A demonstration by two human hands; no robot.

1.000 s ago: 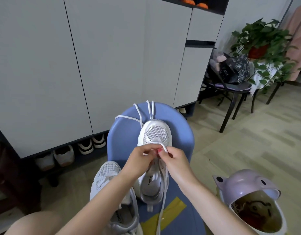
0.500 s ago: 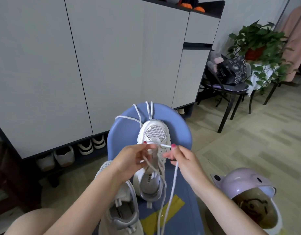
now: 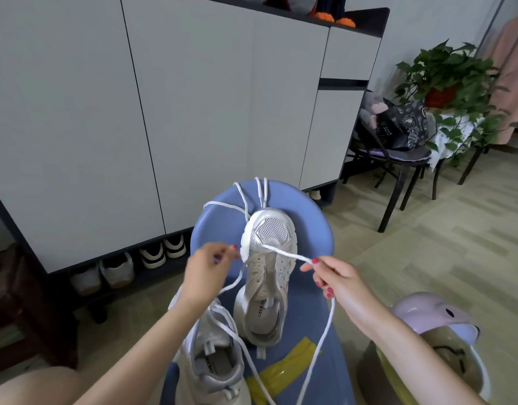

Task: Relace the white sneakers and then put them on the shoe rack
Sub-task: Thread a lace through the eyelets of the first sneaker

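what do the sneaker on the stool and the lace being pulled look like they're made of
Sneaker: white open mesh at the toe with smooth, faintly glossy overlays, probably synthetic. Lace: matte white flat cord, likely woven cotton or polyester.

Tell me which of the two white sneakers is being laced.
The far sneaker, toe pointing away on the blue seat: both hands pull one lace across its front. The near sneaker, at the seat's left edge, is untouched.

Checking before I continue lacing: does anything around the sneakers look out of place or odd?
A second loose lace trails out from under the toe of the sneaker across the blue surface. Yellow tape is stuck near the heel.
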